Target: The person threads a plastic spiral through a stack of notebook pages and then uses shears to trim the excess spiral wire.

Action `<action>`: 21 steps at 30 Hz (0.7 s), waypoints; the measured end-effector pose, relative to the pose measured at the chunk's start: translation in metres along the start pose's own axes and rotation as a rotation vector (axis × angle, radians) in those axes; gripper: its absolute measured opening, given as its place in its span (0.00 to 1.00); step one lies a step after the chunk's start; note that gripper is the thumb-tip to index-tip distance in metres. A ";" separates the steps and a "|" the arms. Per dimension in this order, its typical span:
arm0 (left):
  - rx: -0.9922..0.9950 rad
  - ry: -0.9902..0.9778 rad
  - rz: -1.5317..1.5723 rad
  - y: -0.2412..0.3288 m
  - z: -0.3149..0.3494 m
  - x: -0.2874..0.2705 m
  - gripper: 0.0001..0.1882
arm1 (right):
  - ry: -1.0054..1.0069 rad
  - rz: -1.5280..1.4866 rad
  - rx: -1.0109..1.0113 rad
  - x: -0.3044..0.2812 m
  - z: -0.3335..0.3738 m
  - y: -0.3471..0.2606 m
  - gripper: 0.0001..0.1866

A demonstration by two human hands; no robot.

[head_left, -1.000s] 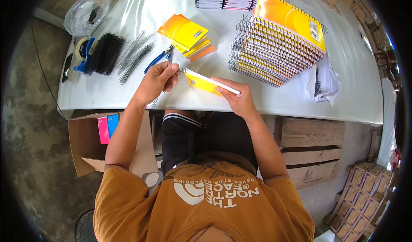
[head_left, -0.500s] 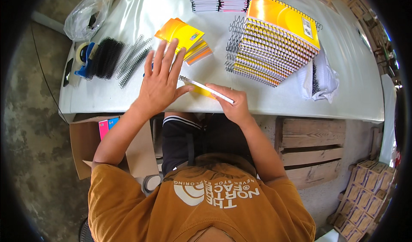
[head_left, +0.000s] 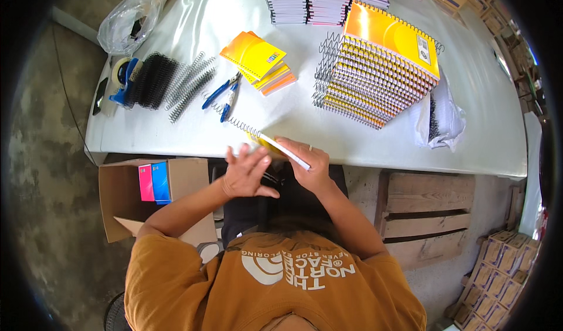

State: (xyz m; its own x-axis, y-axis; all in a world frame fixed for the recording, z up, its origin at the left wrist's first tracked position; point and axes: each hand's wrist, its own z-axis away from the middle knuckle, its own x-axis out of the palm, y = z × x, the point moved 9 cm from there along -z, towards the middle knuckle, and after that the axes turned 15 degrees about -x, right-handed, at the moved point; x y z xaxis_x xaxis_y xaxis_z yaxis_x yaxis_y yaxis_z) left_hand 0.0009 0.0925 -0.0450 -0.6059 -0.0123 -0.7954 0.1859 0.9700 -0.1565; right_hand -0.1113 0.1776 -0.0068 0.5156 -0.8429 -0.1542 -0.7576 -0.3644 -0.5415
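I see the left hand [head_left: 249, 172] now lower, spread wide, exposing the seemingly part-threaded coil [head_left: 241, 126]; right hand [head_left: 309, 164] grips the notebook [head_left: 287, 152].

Yellow notebook [head_left: 284, 150] tilted, coil [head_left: 240, 124] protruding

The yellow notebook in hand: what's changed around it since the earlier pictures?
The left hand, pinched beside the notebook a second ago, has opened and moved toward the person. The notebook has come nearer too, its coil now stretching toward the blue-handled pliers. The right hand still holds the notebook; the large stack of bound notebooks stayed put.
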 end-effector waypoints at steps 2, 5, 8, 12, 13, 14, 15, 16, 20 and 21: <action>-0.374 0.255 -0.014 -0.059 -0.059 -0.046 0.59 | -0.059 0.036 0.031 0.006 0.001 -0.004 0.18; -0.534 0.056 0.123 -0.065 -0.048 -0.014 0.62 | -0.057 0.012 -0.017 0.013 -0.002 -0.008 0.18; -0.166 -0.188 0.140 0.000 0.010 0.019 0.59 | -0.060 0.042 -0.045 0.005 -0.005 -0.003 0.19; -0.308 0.272 0.028 -0.040 -0.067 -0.040 0.62 | -0.142 0.023 -0.165 0.016 -0.007 -0.010 0.22; -0.421 0.349 0.090 -0.058 -0.074 -0.042 0.62 | -0.116 0.027 -0.180 0.021 -0.008 -0.016 0.23; -0.413 0.274 0.160 -0.052 -0.062 -0.027 0.62 | -0.090 0.032 -0.195 0.023 -0.008 -0.024 0.24; -0.411 0.203 0.230 -0.047 -0.050 -0.012 0.62 | -0.100 0.031 -0.120 0.021 -0.005 -0.017 0.28; -0.282 -0.028 0.299 -0.013 -0.016 0.014 0.62 | -0.094 0.021 -0.077 0.019 -0.001 -0.014 0.29; 0.002 0.265 0.009 -0.013 -0.071 -0.055 0.53 | -0.128 0.026 -0.027 0.019 0.014 -0.006 0.33; -0.100 0.290 -0.023 -0.035 -0.079 -0.057 0.52 | -0.124 0.012 -0.073 0.025 0.009 -0.010 0.33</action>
State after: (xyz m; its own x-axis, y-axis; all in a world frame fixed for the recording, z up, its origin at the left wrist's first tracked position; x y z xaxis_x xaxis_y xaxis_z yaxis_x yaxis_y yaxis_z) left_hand -0.0321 0.0784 0.0515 -0.8071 0.0210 -0.5901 0.1011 0.9895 -0.1031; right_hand -0.0873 0.1637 -0.0130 0.5482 -0.7938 -0.2633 -0.7887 -0.3860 -0.4784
